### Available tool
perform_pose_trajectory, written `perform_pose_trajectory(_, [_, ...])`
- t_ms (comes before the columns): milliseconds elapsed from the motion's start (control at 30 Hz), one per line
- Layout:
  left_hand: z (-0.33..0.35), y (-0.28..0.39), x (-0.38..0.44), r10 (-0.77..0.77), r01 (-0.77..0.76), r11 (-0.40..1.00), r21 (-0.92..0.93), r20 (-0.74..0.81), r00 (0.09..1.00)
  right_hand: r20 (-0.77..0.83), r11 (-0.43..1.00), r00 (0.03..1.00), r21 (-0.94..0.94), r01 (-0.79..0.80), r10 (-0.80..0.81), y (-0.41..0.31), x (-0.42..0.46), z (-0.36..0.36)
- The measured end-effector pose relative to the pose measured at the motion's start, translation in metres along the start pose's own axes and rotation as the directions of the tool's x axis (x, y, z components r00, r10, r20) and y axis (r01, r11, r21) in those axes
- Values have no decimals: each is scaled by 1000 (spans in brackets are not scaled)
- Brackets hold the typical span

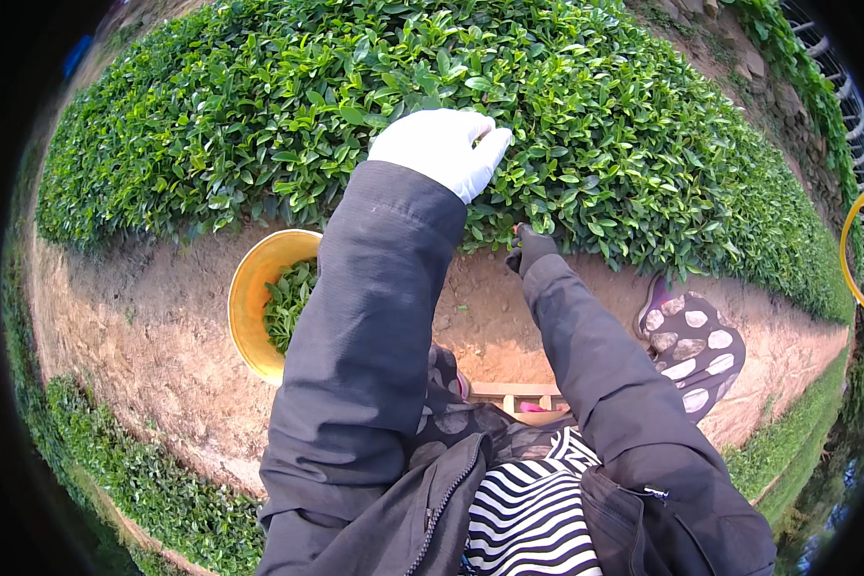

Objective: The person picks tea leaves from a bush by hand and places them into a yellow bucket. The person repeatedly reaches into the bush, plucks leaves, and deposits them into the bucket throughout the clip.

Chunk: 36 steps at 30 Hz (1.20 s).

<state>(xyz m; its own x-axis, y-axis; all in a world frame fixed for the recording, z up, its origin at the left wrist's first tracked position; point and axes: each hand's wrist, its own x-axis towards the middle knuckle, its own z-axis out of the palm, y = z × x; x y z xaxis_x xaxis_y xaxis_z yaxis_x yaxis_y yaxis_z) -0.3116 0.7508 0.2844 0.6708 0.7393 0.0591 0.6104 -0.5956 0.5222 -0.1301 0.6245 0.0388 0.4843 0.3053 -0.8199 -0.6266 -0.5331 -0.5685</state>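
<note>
My left hand (443,147), in a white glove, reaches over the leafy hedge-like bush (259,108), its fingertips bent down at the leaves; what lies under them is hidden. Lower and to the right, my right hand (531,248) wears a dark glove with a fingertip bare and is at the lower edge of the foliage; I cannot tell whether it holds a leaf. A yellow bucket (248,317) stands on the soil left of my left sleeve, with picked green leaves (288,299) inside, partly hidden by the sleeve.
A low wooden stool (507,390) shows between my legs on the bare soil path (151,345). My shoe (655,299) is at the right, close to the bush. Another row of low bushes (151,475) runs behind me. Stones (754,65) lie at the upper right.
</note>
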Motion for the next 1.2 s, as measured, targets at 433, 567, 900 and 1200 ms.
perform_pose_trajectory(433, [-17, -30, -29, 209, -243, 969, -50, -368, 906, 657, 811, 750, -477, 339, 73, -159, -132, -9])
perform_pose_trajectory(567, [-20, -20, -23, 126, -169, 982, -89, -361, 924, 593, 621, 779, -538, 570, -202, -263, -147, -31])
perform_pose_trajectory(900, [32, 3, -3, -184, 181, 983, 43, 71, 980, 373, 85, 631, -815, 573, -681, -215, 24, -13])
perform_pose_trajectory(1200, [65, -6, 27, -318, 331, 944, 16, 321, 892, 530, 103, 652, -728, 678, -543, -225, 8, 20])
